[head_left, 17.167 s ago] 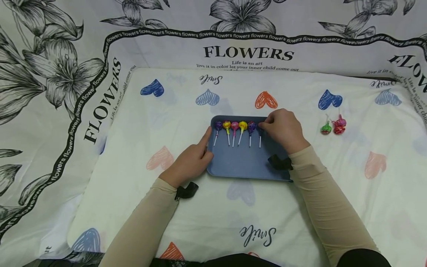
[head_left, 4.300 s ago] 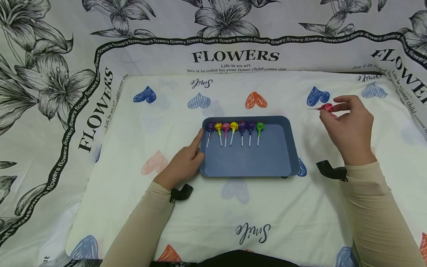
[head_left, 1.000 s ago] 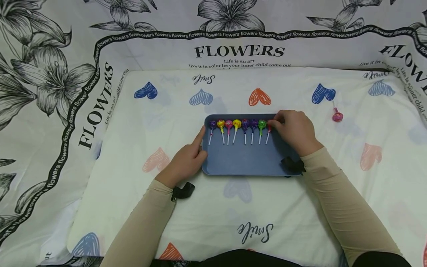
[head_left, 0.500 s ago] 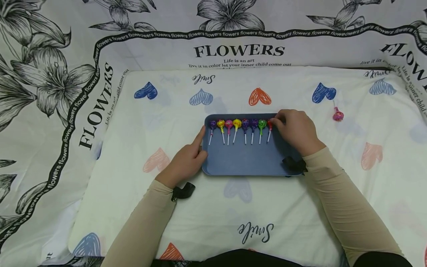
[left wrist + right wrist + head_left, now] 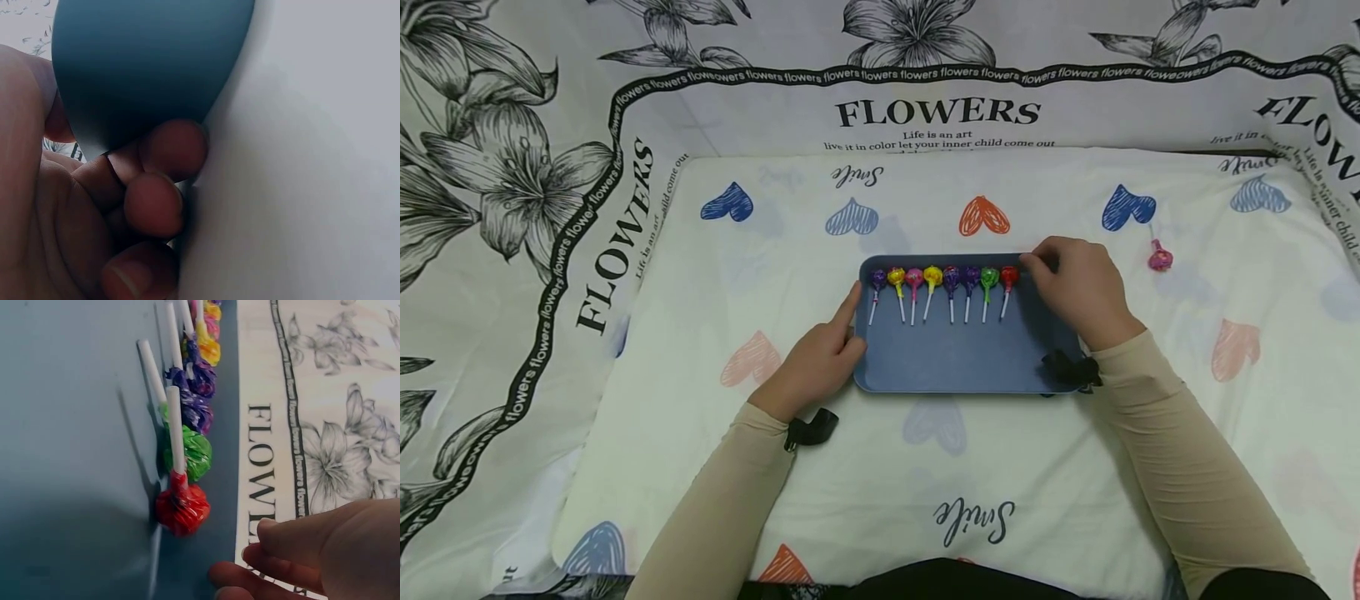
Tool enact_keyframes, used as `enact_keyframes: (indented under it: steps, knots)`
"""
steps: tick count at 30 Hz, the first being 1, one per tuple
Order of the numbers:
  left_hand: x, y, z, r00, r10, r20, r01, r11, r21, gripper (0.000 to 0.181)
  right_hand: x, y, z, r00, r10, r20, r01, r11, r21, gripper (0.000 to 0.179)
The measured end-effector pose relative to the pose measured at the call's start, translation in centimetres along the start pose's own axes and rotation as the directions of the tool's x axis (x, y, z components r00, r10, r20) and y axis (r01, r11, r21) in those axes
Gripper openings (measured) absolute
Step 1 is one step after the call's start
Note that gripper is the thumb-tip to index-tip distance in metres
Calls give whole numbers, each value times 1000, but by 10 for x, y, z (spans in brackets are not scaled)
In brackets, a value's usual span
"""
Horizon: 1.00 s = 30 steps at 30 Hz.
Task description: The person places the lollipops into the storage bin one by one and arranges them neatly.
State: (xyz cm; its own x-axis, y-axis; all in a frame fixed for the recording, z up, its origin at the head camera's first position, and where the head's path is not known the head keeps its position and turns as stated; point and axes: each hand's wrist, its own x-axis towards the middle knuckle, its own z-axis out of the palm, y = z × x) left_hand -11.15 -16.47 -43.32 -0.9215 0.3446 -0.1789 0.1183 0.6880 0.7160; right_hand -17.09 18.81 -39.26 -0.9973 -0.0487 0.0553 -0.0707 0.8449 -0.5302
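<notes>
A blue-grey tray (image 5: 955, 358) bears a row of wrapped lollipops along its far side, sticks toward the person. At the row's right end lies the red lollipop (image 5: 1009, 277), beside the green lollipop (image 5: 989, 278). My left hand (image 5: 820, 362) holds the tray's left edge, index finger stretched along it; in the left wrist view, the other fingers (image 5: 153, 203) curl against the tray's side. Over the tray's far right corner is my right hand (image 5: 1078, 287), its loosely bent fingers holding nothing. The right wrist view shows a gap between that hand and the red lollipop.
A pink lollipop (image 5: 1160, 257) lies on the cloth to the right of the tray, its stick pointing away. The white cloth (image 5: 850, 483) is printed with hearts and lies over a flower-patterned cover (image 5: 917, 33).
The right hand has let go of the red lollipop at the row's end and drawn slightly right. Earlier, green and red lollipops moved from the cloth into the row. The left hand stays at the tray.
</notes>
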Motion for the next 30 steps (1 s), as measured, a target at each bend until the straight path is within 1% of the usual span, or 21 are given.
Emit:
enact_keyframes:
  steps: [6, 18, 24, 30]
  knots:
    - [1, 0, 0, 1000, 6, 3, -6, 1000, 0, 82, 0, 4, -10, 1000, 18, -17, -17, 1000, 20, 40]
    - [0, -1, 0, 1000, -6, 5, 7, 1000, -6, 82, -4, 15, -24, 999, 11, -37, -10, 1000, 26, 43]
    - [0, -1, 0, 1000, -10, 3, 10, 1000, -7, 82, -6, 22, -33, 998, 55, -23, -54, 998, 20, 46]
    - [0, -1, 0, 1000, 3, -2, -3, 1000, -11, 82, -6, 38, -40, 995, 82, -58, -83, 996, -9, 47]
